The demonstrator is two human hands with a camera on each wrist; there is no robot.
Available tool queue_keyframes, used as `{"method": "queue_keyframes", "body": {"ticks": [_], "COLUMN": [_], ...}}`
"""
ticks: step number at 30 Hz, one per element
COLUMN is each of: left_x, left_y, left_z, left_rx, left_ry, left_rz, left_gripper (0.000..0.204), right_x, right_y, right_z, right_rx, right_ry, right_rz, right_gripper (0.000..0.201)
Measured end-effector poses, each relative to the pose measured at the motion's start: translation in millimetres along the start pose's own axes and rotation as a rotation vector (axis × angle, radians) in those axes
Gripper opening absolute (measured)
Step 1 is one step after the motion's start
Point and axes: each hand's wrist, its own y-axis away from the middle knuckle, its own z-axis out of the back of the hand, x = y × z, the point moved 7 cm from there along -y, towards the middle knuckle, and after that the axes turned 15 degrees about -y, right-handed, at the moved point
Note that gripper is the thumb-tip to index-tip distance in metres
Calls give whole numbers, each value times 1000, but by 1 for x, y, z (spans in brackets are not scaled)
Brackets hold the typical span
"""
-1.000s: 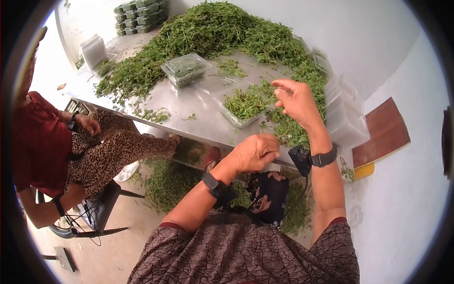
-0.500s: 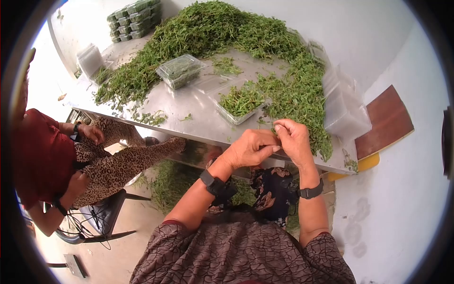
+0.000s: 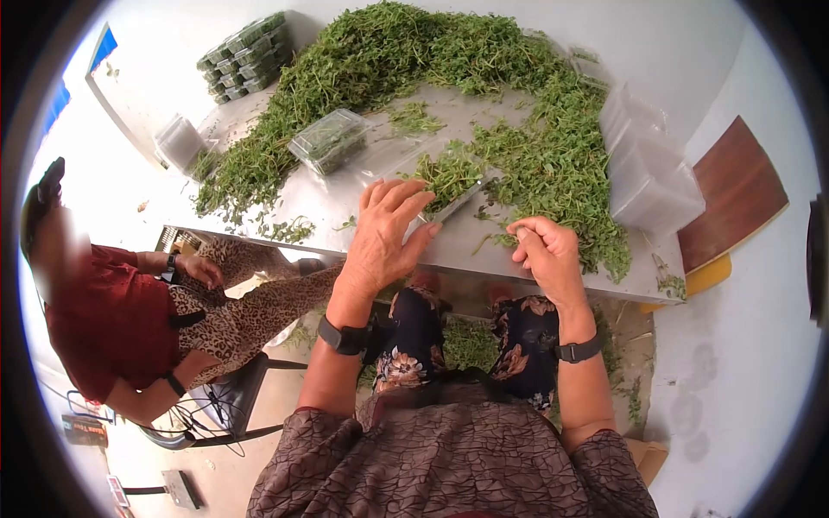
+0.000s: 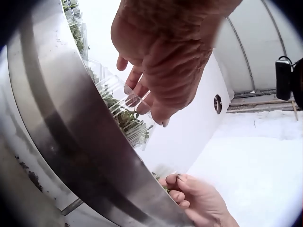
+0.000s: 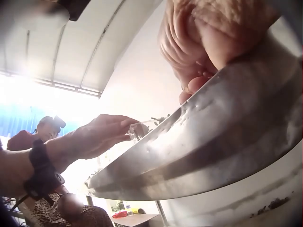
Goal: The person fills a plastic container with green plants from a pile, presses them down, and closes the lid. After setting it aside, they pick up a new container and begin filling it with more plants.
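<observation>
Head view: the clear tray (image 3: 459, 202), loosely filled with leafy green stems (image 3: 451, 171), lies near the front edge of the metal table (image 3: 462, 248), beside the heap of greens (image 3: 574, 173). The left hand (image 3: 382, 237) is released, fingers extended and thumb apart, at the tray's side. The right hand (image 3: 553, 259) bends its fingers toward its thumb near the table edge; whether they grasp anything, I cannot tell.

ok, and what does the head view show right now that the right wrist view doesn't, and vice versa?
Head only: the large heap of greens, lidded box of greens, stacked filled boxes, brown board.

Right wrist only: ribbed ceiling, plus a small red item on a low surface, too small to identify.

Both: left hand, right hand, metal table, the other person in red.
</observation>
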Motion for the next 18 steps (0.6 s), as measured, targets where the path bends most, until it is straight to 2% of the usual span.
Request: {"method": "queue_keyframes", "body": {"ticks": [3, 8, 11, 14, 16, 18], "left_x": [-2, -26, -42, -39, -37, -43], "left_y": [1, -4, -5, -19, -28, -36], "left_z": [-8, -9, -9, 6, 6, 6], "left_rx": [110, 101, 210, 131, 193, 163], "left_ry": [-22, -34, 39, 99, 50, 38], "left_rz": [-55, -107, -143, -109, -124, -206], "left_gripper": [26, 24, 28, 32, 35, 36], "right_x": [-1, 2, 4, 4, 4, 5], "right_y": [1, 2, 1, 2, 1, 0], "right_z": [0, -1, -2, -2, -2, -2], "right_rx": [3, 28, 25, 23, 32, 32], "right_ry": [0, 1, 5, 7, 21, 17], "right_rz": [-7, -6, 7, 14, 21, 14], "right_gripper": [15, 14, 13, 13, 12, 12]}}
